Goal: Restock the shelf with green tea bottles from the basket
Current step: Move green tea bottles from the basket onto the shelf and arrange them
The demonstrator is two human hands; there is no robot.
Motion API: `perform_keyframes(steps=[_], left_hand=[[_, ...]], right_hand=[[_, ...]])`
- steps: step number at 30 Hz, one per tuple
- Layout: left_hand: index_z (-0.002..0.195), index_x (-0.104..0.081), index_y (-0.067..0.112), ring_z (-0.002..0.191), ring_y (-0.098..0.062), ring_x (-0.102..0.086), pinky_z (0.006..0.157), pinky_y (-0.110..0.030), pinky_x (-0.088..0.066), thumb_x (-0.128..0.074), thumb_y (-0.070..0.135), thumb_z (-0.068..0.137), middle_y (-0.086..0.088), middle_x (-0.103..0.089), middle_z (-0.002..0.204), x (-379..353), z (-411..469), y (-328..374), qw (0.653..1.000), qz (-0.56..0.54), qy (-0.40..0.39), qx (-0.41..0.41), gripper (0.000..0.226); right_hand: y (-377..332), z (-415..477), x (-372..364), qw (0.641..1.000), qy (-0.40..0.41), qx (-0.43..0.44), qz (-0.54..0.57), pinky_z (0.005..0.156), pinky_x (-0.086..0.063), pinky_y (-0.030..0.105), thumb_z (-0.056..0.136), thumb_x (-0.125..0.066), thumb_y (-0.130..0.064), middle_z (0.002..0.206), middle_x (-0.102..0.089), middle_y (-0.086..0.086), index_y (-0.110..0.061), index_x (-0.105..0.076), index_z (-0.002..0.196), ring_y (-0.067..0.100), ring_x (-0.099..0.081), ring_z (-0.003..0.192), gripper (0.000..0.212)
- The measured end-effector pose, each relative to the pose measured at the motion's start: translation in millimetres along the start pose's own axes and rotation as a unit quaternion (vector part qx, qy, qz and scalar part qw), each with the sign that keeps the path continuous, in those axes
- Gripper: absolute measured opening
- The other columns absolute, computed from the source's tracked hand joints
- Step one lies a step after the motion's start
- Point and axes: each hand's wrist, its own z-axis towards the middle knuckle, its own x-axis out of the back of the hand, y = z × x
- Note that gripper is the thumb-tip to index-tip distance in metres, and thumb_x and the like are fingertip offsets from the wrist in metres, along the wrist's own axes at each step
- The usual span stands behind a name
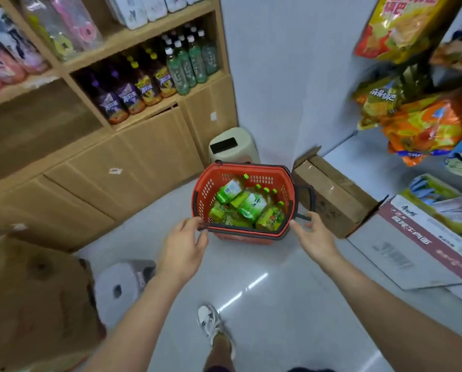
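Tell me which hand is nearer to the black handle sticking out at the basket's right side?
Right. The right hand has its fingertips at the near end of the black handle; the left hand holds the basket rim at its near left corner.

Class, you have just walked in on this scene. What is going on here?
A person stands over a red basket on the shop floor, which holds several green tea bottles. The left hand appears to pinch the basket's dark handle at the near-left corner. The right hand is open, fingers spread by the right-side handle. Neither hand holds a bottle, and all of them lie in the basket. The wooden shelf at upper left holds other drinks.
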Motion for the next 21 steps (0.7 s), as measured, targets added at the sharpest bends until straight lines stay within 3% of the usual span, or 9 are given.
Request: perform_keyframes(steps=[9, 17, 21], left_hand=[[0.116, -0.064, 0.014, 0.106, -0.030, -0.060, 0.089, -0.037, -0.046, -0.053, 0.019, 0.092, -0.012, -0.065, 0.115, -18.6, 197.6, -139.5, 0.990, 0.046, -0.113, -0.068, 0.027], [0.119, -0.060, 0.014, 0.105, -0.031, -0.057, 0.089, -0.042, -0.048, -0.055, 0.020, 0.090, -0.013, -0.063, 0.114, -119.6, 368.7, -189.9, 0.970, 0.080, -0.178, -0.144, 0.030], [0.125, -0.055, 0.016, 0.109, -0.028, -0.053, 0.092, -0.040, -0.048, -0.052, 0.028, 0.089, -0.009, -0.060, 0.118, -184.0, 431.7, -204.3, 0.952, 0.114, -0.219, -0.179, 0.038]], right_hand=[[-22.1, 112.8, -131.7, 0.987, 0.088, -0.067, -0.114, 0.076, -0.047, 0.039, 0.095, -0.049, -0.023, 0.106, -0.064, 0.017, -0.009, -0.053, 0.118, 0.037, -0.061, 0.095, 0.027], [-2.9, 239.6, -221.6, 0.978, 0.139, -0.119, -0.099, 0.088, -0.046, 0.041, 0.093, -0.051, -0.023, 0.128, -0.056, 0.014, -0.014, -0.047, 0.134, 0.034, -0.055, 0.112, 0.042], [11.2, 300.7, -266.7, 0.975, 0.139, -0.156, -0.077, 0.093, -0.043, 0.044, 0.090, -0.057, -0.028, 0.138, -0.044, 0.017, -0.016, -0.033, 0.142, 0.036, -0.046, 0.122, 0.059]])
